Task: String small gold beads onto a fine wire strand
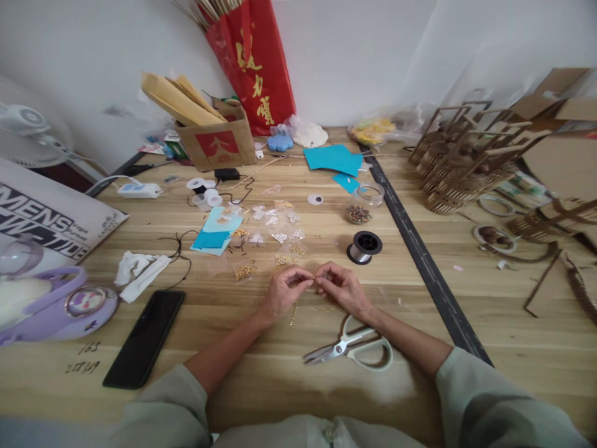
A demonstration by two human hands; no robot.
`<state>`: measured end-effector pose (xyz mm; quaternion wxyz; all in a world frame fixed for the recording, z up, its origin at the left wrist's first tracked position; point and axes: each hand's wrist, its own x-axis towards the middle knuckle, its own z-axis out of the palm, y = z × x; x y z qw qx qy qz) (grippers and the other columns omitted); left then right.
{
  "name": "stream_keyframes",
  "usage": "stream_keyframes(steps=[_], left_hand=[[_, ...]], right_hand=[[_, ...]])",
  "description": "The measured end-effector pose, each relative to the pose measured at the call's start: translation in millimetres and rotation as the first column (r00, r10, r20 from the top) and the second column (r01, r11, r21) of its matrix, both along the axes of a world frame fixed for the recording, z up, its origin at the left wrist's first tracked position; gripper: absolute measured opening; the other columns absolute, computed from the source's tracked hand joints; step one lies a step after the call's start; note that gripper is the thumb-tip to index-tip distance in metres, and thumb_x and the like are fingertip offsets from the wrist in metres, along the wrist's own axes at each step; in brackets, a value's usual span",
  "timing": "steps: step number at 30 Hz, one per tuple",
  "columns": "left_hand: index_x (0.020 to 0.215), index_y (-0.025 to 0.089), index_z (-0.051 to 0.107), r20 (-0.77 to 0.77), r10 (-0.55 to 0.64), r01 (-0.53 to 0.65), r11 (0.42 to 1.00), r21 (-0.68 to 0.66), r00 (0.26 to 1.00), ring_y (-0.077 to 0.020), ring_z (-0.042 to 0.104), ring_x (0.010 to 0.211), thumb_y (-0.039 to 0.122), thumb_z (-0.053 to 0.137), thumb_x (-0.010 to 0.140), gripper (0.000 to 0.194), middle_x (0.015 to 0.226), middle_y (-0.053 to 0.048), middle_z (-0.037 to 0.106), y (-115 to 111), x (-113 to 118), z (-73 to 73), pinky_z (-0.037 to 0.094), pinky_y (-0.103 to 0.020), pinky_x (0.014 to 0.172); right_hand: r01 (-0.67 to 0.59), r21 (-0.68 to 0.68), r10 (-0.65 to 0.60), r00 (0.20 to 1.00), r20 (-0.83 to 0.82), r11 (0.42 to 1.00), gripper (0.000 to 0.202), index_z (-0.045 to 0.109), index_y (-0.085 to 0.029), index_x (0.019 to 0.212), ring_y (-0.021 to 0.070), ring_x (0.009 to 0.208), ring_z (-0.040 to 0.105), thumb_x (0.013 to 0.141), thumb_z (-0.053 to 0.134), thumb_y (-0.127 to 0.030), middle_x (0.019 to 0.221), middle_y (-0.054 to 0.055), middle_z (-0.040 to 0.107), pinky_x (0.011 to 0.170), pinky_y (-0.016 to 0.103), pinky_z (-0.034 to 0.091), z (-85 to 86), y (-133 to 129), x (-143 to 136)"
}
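My left hand [288,290] and my right hand [341,287] meet fingertip to fingertip over the middle of the wooden table [261,386]. Both are pinched around a tiny gold piece, too small to make out well. A short gold chain [293,313] hangs or lies just below my left hand, and small gold bits [322,309] lie between the forearms. White-handled scissors [349,346] rest partly open near my right forearm. Beyond the hands are gold beads [245,272] in small piles and a black spool [364,247] of clear line.
A black phone [144,339] and purple bottle [60,305] are at left. Blue sheets [333,159], a bead jar [359,214] and small plastic bags [280,218] lie further back. Woven baskets [457,162] stand at right, a paper bag [217,137] at back left.
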<state>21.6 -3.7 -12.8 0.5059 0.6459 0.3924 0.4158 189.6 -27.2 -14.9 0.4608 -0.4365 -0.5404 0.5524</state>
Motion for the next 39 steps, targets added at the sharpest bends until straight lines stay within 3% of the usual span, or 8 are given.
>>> stream_keyframes(steps=[11,16,20,24,29,35,39], left_hand=[[0.074,0.015,0.069,-0.023,-0.008,0.013,0.983,0.185,1.0,-0.0152,0.06,0.07,0.023,0.067,0.075,0.008,0.071,-0.006,0.065,3,-2,-1.2,0.048,-0.027,0.065],[0.072,0.016,0.067,-0.068,0.006,0.012,0.964,0.267,0.998,-0.0148,0.059,0.07,0.02,0.064,0.076,0.006,0.071,-0.005,0.064,-1,-1,4.1,0.048,-0.027,0.064],[0.072,0.016,0.064,-0.064,0.02,-0.005,0.973,0.232,0.998,-0.0146,0.06,0.071,0.021,0.062,0.077,0.007,0.073,-0.005,0.065,-1,-1,1.9,0.05,-0.026,0.066],[0.075,0.014,0.064,-0.022,0.043,-0.041,0.996,0.082,0.999,-0.0157,0.064,0.076,0.02,0.062,0.075,0.006,0.081,-0.007,0.068,2,-3,-1.9,0.052,-0.027,0.071],[0.074,0.013,0.063,0.042,0.069,-0.066,0.994,-0.083,0.997,-0.0139,0.065,0.067,0.02,0.064,0.072,0.008,0.072,-0.005,0.069,4,-3,1.2,0.052,-0.025,0.066],[0.072,0.014,0.062,0.078,0.081,-0.071,0.99,-0.123,0.994,-0.0137,0.065,0.065,0.023,0.069,0.069,0.012,0.069,-0.003,0.069,4,-1,3.9,0.053,-0.025,0.064],[0.071,0.014,0.062,0.079,0.08,-0.069,0.988,-0.136,0.994,-0.0138,0.065,0.064,0.025,0.07,0.069,0.014,0.067,-0.003,0.069,3,-1,6.1,0.053,-0.025,0.064]], right_hand=[[-0.149,-0.208,0.1,0.969,-0.227,0.967,0.029,0.06,-0.014,0.075,0.0071,0.049,0.055,0.068,0.075,-0.037,0.059,-0.002,0.06,0.047,0.019,0.048,1.1,8,5],[-0.176,-0.222,0.114,0.957,-0.266,0.959,0.028,0.06,-0.014,0.075,0.007,0.049,0.054,0.068,0.075,-0.037,0.058,-0.003,0.059,0.046,0.018,0.047,-3.9,9,4],[-0.148,-0.201,0.103,0.97,-0.218,0.968,0.03,0.059,-0.014,0.075,0.0074,0.049,0.053,0.068,0.074,-0.04,0.06,-0.002,0.059,0.048,0.02,0.048,0.1,8,4],[-0.118,-0.154,0.095,0.985,-0.147,0.981,0.033,0.057,-0.015,0.077,0.0077,0.051,0.053,0.072,0.07,-0.044,0.063,-0.002,0.058,0.049,0.021,0.047,4.3,7,4],[-0.058,-0.043,0.057,0.998,-0.038,0.997,0.031,0.052,-0.016,0.08,0.0081,0.052,0.05,0.079,0.061,-0.047,0.065,-0.002,0.054,0.049,0.02,0.042,1.6,1,1],[-0.024,0.199,-0.027,0.967,0.251,0.98,0.022,0.053,-0.017,0.081,0.0097,0.055,0.047,0.087,0.052,-0.038,0.068,0.0,0.052,0.049,0.021,0.038,4.3,-8,0],[-0.024,0.336,-0.095,0.938,0.333,0.942,0.016,0.052,-0.017,0.081,0.0111,0.06,0.049,0.088,0.049,-0.031,0.071,0.002,0.054,0.052,0.021,0.039,5.4,-9,0]])
